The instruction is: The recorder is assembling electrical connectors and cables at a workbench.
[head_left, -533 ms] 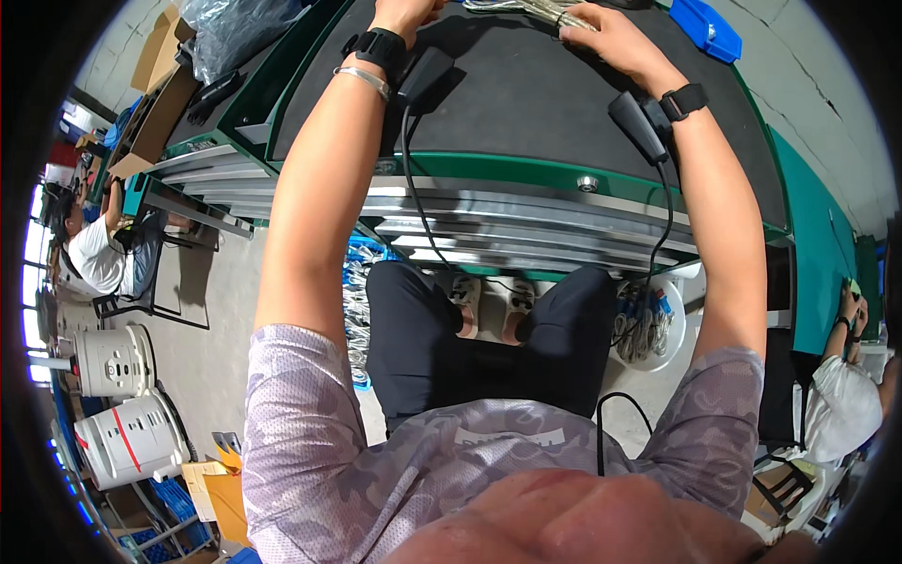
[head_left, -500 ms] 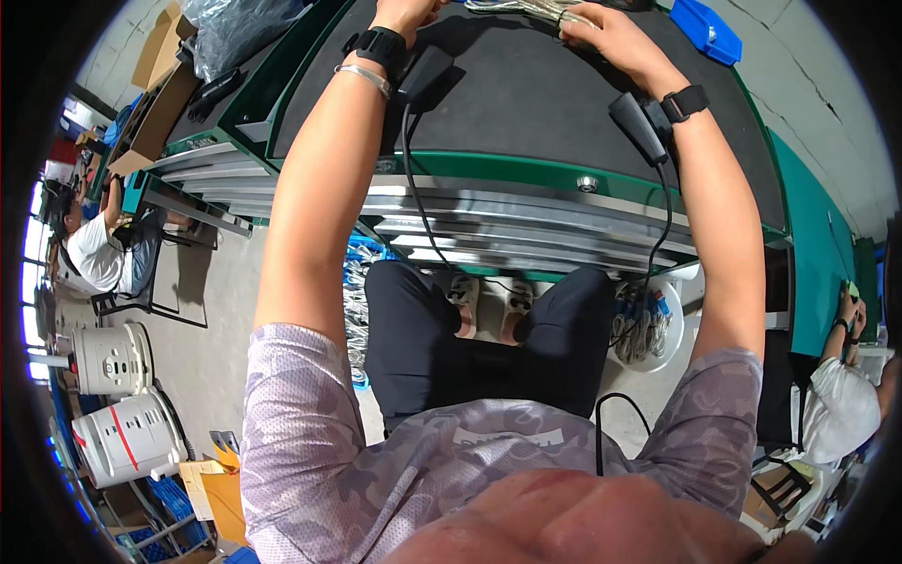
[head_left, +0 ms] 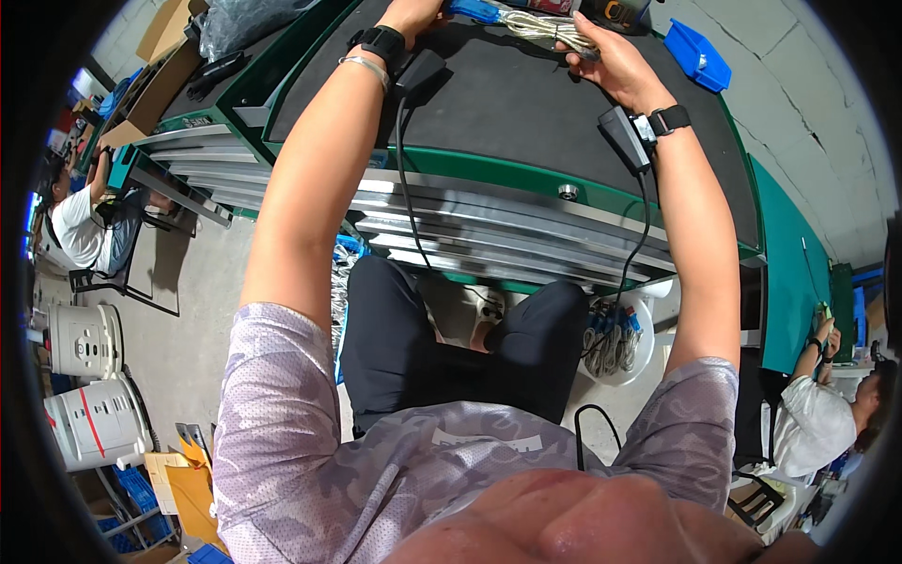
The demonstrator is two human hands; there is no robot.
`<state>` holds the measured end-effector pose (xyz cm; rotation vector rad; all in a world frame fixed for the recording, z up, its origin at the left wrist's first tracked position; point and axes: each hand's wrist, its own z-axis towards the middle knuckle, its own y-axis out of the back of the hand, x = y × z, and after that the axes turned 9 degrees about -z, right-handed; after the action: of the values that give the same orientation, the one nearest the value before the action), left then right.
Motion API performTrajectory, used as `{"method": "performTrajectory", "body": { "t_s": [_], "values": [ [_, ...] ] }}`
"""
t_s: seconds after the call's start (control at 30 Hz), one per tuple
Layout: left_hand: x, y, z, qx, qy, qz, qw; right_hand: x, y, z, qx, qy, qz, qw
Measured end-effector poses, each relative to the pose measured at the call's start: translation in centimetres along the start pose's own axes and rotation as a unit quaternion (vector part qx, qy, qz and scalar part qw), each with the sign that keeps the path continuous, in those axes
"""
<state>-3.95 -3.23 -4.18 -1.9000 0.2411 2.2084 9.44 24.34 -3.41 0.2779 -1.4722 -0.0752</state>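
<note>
A coiled pale grey cable with a blue connector at its left end is above the dark mat at the top edge. My right hand is closed around the right end of the coil, thumb on top. My left hand is at the connector's end, its fingers curled and partly hidden by the picture's edge; it appears to grip the connector. Both wrists wear black straps with small black boxes and wires.
The dark mat covers a green-edged bench with metal drawers. A blue bin stands at the right back. Below are a white bucket of cables and a blue crate of cables. Seated co-workers are at far left and far right.
The blue connector has come into view beside my left hand. My right hand has turned, with its fingers now beneath the coil. The whole view has shifted slightly.
</note>
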Motion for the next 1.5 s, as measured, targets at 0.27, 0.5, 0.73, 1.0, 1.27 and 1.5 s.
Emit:
{"method": "performTrajectory", "body": {
  "t_s": [0.27,0.5,0.73,1.0,1.27,1.5],
  "values": [
    [0.4,0.3,0.4,0.003,-0.020,0.000,1.000,0.4,-0.4,-0.3,0.023,0.016,-0.020,0.999],
    [-0.5,0.1,0.0,0.084,-0.028,-0.132,0.987,-0.1,0.9,0.0,0.019,0.008,0.042,0.999],
    [-1.0,0.0,-0.5,0.110,-0.023,-0.131,0.985,0.0,1.2,1.0,-0.041,0.085,0.165,0.982],
    [-0.3,-0.3,0.8,0.049,-0.120,-0.089,0.988,0.9,0.8,0.3,-0.118,0.073,0.077,0.987],
    [0.4,-0.1,0.6,-0.029,-0.073,0.228,0.970,-4.0,5.6,3.6,-0.205,-0.003,-0.256,0.945],
    [0.0,-0.5,0.8,0.020,-0.103,0.256,0.961,-2.0,4.4,7.2,-0.128,0.052,-0.405,0.904]
  ]
}}
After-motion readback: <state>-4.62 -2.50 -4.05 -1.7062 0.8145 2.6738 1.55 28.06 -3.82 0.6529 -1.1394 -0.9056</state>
